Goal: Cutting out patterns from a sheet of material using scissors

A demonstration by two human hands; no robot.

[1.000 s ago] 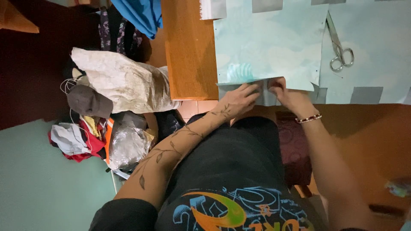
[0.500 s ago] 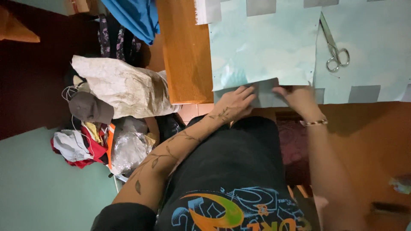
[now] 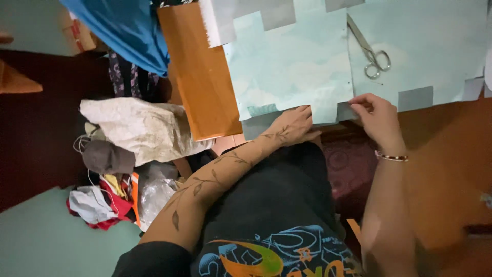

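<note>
Lying flat across the counter, the pale blue paper sheet is being worked at its notched near edge, most tabs unfolded. Left hand is pressing it flat, right hand pinching a tab; scissors are lying unused.

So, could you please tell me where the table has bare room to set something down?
The orange-brown table is bare left of the pale blue sheet, and below it, right of the right hand. The scissors take the sheet's top; both hands, the left hand too, crowd its near edge.
</note>
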